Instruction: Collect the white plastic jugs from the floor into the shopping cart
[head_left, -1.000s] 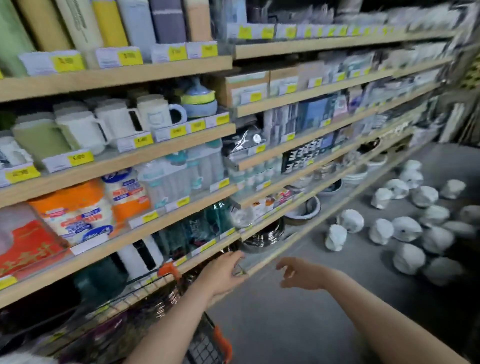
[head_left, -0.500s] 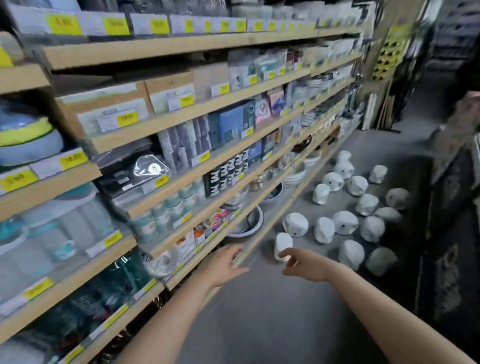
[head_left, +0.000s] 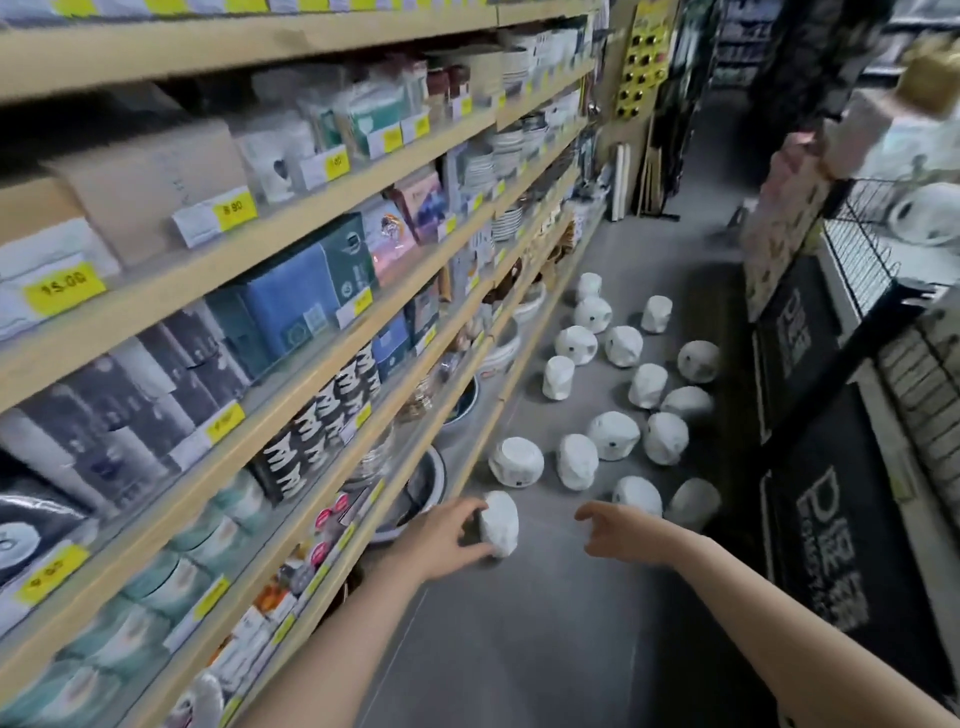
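White plastic jugs (head_left: 613, 435) lie scattered over the grey floor (head_left: 545, 623) beside the long wooden shelving unit (head_left: 291, 228), and the nearest white jug (head_left: 500, 522) stands right by its bottom shelf; left hand (head_left: 447, 535) reaches in, fingers spread and curving beside that jug, contact unclear; right hand (head_left: 621, 532) hovers farther out from the shelving, fingers loosely curled, holding nothing; shopping cart not in sight

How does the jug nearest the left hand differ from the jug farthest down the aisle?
The nearest jug lies at the left hand, whose fingers touch it; the farthest jug has no hand near it. The nearest looks bigger in the picture, being closer. It sits apart from the cluster; the farthest sits at the cluster's far end. Both are white and on the floor.
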